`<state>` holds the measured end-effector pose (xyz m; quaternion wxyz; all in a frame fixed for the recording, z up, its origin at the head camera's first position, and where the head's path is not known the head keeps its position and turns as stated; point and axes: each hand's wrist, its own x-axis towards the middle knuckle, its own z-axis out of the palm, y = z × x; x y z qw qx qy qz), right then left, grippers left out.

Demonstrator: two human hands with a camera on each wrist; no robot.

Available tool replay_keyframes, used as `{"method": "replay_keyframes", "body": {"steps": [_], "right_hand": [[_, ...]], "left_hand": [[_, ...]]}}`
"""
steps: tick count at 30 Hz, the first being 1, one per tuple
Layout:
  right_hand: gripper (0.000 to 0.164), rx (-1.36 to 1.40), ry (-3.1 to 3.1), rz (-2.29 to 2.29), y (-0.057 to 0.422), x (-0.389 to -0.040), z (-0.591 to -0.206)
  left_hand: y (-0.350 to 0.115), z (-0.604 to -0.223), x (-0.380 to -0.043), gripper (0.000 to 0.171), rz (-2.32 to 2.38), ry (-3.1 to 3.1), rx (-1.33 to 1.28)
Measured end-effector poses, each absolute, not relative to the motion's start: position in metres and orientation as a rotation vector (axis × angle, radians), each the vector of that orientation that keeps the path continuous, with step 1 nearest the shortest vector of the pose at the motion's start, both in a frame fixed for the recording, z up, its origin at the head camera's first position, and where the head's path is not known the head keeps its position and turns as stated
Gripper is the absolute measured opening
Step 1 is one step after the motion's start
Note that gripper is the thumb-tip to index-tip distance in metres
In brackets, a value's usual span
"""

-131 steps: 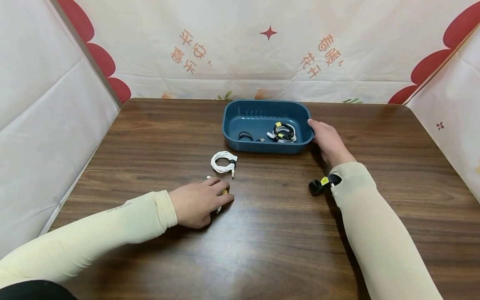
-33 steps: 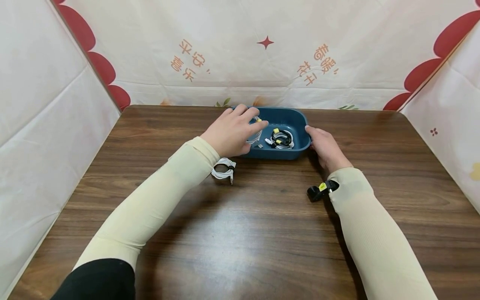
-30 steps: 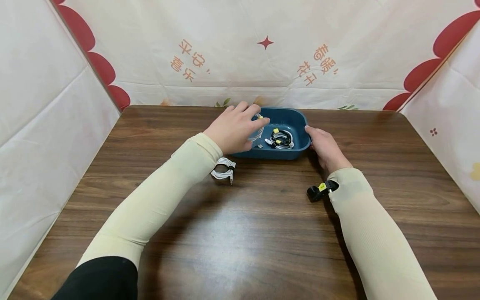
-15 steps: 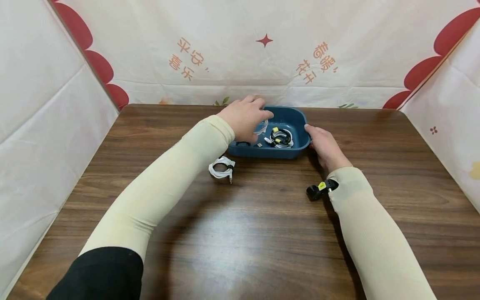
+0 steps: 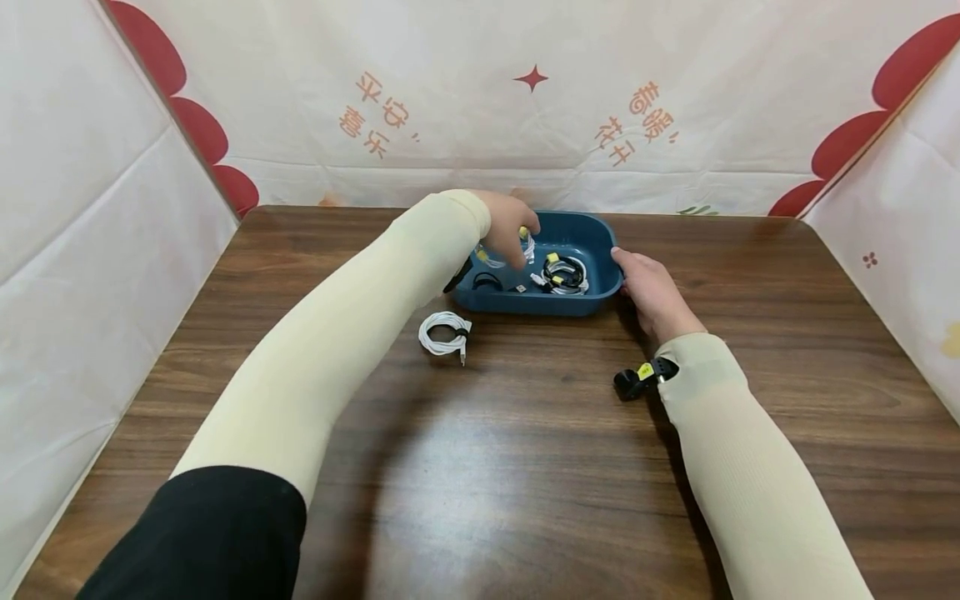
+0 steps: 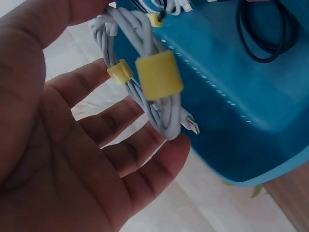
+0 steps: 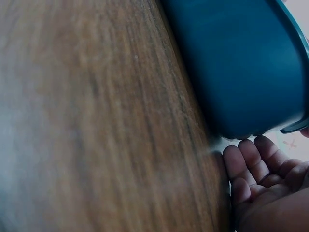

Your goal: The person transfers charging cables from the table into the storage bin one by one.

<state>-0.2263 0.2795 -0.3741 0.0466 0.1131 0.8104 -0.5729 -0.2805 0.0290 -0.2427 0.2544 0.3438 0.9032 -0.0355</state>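
My left hand (image 5: 512, 229) is over the left part of a blue plastic bin (image 5: 525, 306), pinching a coiled white cable (image 6: 170, 116) bound with yellow ties. In the left wrist view its fingers spread behind the coil, and a small metal plug pokes out. The thumb tip is cut off at the top of that view. At the bin's right end my right hand (image 5: 654, 292) grips the rim, thumb on top and fingertips against the outer wall. Inside the bin lie a thin black cable (image 5: 487, 282), a small connector (image 5: 520, 288) and a black-and-white cable bundle (image 5: 572, 277).
Another coiled white cable (image 5: 431, 340) with a black tie lies on the wooden table (image 5: 525, 467), just in front of the bin's left end. A black wrist camera (image 5: 636, 382) hangs at my right sleeve. Printed white cloth (image 5: 480, 108) stands behind the table.
My left hand has picked up the yellow-tied white cable from the table and carried it to the bin, lately moving further in and lower. The right hand keeps its grip on the rim.
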Motion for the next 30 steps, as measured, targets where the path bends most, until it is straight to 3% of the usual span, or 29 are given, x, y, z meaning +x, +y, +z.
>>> {"method": "replay_keyframes", "body": {"steps": [7, 30], "right_hand": [[0.057, 0.346, 2.464, -1.756, 0.280, -0.225, -0.375], [0.050, 0.362, 2.468, -1.786, 0.279, -0.226, -0.376]], "left_hand": [[0.036, -0.255, -0.296, 0.070, -0.174, 2.399, 0.790], [0.036, -0.284, -0.315, 0.067, -0.153, 2.371, 0.817]]}}
